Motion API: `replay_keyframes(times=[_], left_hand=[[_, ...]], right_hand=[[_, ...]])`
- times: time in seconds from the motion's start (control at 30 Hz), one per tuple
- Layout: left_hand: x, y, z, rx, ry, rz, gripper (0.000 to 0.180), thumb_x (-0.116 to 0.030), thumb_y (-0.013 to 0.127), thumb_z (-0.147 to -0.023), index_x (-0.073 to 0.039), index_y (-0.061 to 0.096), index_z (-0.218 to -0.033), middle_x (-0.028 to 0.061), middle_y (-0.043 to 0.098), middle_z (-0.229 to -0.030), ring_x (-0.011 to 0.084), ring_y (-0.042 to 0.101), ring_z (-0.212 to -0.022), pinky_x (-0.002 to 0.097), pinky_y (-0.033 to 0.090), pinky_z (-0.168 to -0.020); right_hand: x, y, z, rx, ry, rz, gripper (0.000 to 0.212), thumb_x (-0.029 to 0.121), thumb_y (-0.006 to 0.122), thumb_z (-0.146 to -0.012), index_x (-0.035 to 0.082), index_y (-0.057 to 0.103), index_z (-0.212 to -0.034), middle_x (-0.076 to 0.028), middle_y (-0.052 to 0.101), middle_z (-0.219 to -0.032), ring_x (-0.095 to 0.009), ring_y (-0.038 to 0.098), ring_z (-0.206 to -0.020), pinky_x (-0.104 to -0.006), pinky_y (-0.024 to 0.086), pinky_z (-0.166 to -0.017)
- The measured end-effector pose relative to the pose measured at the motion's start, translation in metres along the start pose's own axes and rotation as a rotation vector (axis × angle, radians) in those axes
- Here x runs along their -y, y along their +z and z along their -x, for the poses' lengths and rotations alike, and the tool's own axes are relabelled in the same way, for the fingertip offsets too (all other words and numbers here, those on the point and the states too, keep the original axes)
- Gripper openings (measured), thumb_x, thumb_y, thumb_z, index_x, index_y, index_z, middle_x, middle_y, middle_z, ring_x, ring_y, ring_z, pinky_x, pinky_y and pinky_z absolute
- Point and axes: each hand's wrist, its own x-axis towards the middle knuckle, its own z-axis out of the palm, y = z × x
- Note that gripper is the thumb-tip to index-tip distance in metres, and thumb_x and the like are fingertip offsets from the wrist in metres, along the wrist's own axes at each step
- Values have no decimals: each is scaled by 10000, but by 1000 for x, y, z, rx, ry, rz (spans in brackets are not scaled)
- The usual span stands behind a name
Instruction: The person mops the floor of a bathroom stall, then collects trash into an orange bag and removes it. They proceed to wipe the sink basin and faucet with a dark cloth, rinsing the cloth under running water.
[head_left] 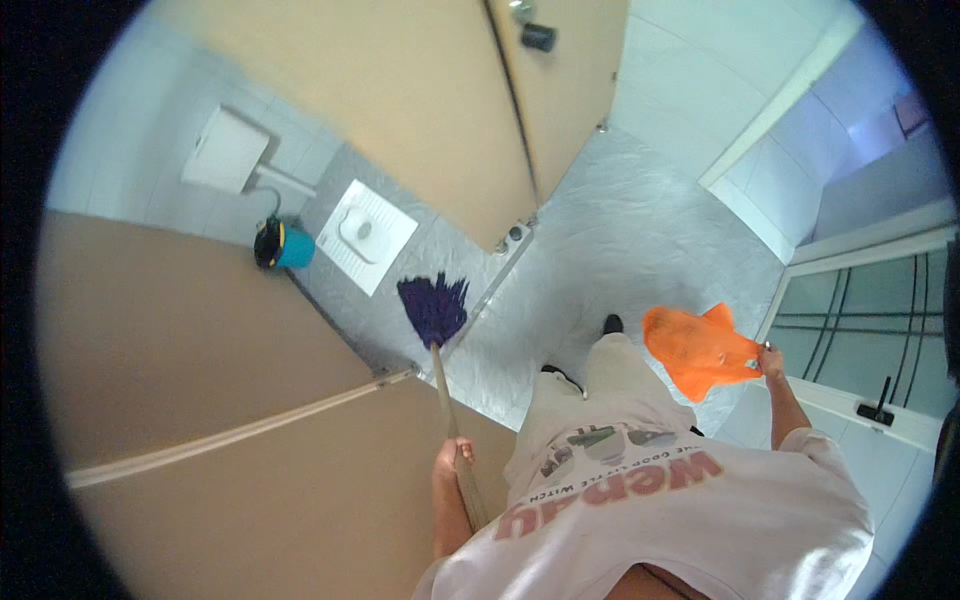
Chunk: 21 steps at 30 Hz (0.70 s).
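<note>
While the mop reaches forward into the stall, both hands are occupied and well apart.
Its purple head rests on the grey floor near the stall threshold, short of the squat toilet and blue bucket; its long axis runs from the head back and slightly right to the left hand, closed round the handle and plainly the nearer; the right hand, off to the right, pinches an orange plastic bag beside the glass door.

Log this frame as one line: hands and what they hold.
left hand: grips mop handle | right hand: holds orange bag | mop head: on floor at stall doorway
</note>
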Motion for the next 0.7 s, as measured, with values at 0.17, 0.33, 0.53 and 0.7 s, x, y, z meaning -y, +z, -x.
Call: replay_keyframes(times=[0.17,0.33,0.53,0.7], left_hand=[[46,4,16,-59,-133,156,216,-141,400,-889,-66,513,-720,14,429,-562,140,402,-450,297,366,-433],[89,98,24,51,-170,425,202,-112,433,-872,-85,475,-677,-1,419,-554,120,393,-436,266,349,-410],[133,203,70,291,-410,917,251,-52,523,-825,-108,414,-606,-30,403,-536,73,353,-402,213,333,-391],[146,285,-7,558,-336,789,258,-78,501,-860,-116,416,-620,-34,412,-551,63,405,-489,208,384,-478]], right_hand=[[-19,20,23,4,230,-357,141,177,546,-907,48,595,-935,-11,524,-629,-120,509,-482,-280,435,-409],[-86,39,-61,62,-348,-90,136,184,548,-917,54,578,-937,-20,529,-631,-121,527,-509,-274,448,-442],[-5,9,-62,246,143,-402,158,195,554,-915,49,580,-968,-37,556,-659,-129,520,-509,-283,448,-473],[-79,-68,-136,179,313,-942,200,232,600,-902,40,584,-958,-35,554,-658,-126,534,-520,-291,443,-466]])
